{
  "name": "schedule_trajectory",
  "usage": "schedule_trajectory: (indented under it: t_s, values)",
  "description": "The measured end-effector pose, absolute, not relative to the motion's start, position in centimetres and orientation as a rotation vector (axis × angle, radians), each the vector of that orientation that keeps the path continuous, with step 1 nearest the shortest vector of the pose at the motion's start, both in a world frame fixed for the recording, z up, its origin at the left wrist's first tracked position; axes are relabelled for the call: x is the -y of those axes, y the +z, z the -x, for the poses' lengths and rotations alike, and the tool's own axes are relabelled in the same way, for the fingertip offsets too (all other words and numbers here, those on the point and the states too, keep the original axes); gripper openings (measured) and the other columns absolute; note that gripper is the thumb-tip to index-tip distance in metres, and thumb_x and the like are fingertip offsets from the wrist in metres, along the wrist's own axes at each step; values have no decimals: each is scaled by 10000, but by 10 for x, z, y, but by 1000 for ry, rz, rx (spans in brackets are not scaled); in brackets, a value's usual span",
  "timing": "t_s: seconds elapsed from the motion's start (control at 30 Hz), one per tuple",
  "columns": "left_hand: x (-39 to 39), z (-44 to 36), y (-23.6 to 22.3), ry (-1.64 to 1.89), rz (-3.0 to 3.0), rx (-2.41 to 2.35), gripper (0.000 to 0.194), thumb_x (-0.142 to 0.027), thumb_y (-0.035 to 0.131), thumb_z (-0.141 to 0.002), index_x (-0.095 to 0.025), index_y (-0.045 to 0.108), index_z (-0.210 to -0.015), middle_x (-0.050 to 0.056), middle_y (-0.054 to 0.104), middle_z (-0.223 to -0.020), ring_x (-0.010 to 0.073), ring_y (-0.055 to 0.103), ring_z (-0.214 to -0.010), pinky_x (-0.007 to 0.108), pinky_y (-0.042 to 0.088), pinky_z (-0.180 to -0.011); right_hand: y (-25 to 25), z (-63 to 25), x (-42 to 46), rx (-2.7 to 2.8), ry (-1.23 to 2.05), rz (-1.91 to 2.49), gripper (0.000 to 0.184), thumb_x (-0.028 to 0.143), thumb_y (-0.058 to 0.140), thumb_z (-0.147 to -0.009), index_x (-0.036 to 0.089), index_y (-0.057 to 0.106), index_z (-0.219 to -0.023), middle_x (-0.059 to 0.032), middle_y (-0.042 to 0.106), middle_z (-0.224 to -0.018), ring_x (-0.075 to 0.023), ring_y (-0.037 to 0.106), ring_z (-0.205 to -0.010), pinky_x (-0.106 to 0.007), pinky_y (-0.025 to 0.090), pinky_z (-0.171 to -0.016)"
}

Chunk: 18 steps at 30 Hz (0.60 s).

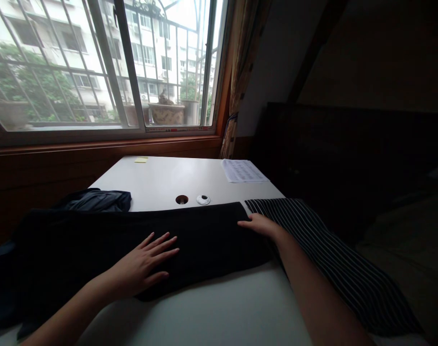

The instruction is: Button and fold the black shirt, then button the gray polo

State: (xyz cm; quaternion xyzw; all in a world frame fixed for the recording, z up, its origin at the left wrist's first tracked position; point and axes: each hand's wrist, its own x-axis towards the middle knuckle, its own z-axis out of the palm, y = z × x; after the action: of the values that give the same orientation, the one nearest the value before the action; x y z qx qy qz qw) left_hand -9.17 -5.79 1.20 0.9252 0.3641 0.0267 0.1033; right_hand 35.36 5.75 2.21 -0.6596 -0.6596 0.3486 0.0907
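Note:
A black garment (pixel 204 235) lies spread flat across the white table (pixel 211 307). My left hand (pixel 144 262) rests palm down on its middle, fingers spread and open. My right hand (pixel 260 225) lies flat at the garment's right edge, fingers stretched toward the left, touching the cloth where it meets a dark striped garment (pixel 334 259) that runs down the table's right side.
A crumpled dark blue cloth (pixel 99 200) sits at the table's left. Behind the black garment are a cable hole (pixel 181 199) and its white cap (pixel 203 199). A printed sheet (pixel 242 170) and a yellow sticky note (pixel 141 159) lie near the window.

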Motion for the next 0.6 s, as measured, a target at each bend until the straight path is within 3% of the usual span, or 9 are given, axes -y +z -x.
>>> schedule_trajectory:
  t_s: [0.2, 0.33, 0.6]
  values:
    - [58, 92, 12, 127, -2736, -1066, 603, -544, 468, -1018, -433, 245, -1567, -13, 215, -1658, 313, 224, -1523, 619, 194, -1228, 32, -355, -41, 1737, 1499, 1502, 432, 394, 613, -922, 235, 623, -1324, -76, 727, -1243, -252, 690, -1136, -411, 536, -1024]
    - [58, 94, 15, 148, -2721, -1058, 563, -517, 466, -1027, -431, 288, -1555, -16, 254, -1649, 301, 246, -1519, 596, 210, -1232, 39, -356, -38, 1592, 1593, 1406, 427, 306, 647, -906, 212, 608, -1321, -80, 717, -1262, -247, 691, -1135, -410, 516, -1058]
    - [53, 112, 13, 217, -2733, -1102, 539, -497, 464, -1034, -432, 312, -1547, -18, 302, -1633, 284, 302, -1502, 538, 249, -1234, 69, -375, -26, 1644, 1436, 1582, 339, 330, 590, -947, 186, 650, -1248, -92, 745, -1183, -268, 708, -1086, -384, 593, -901]
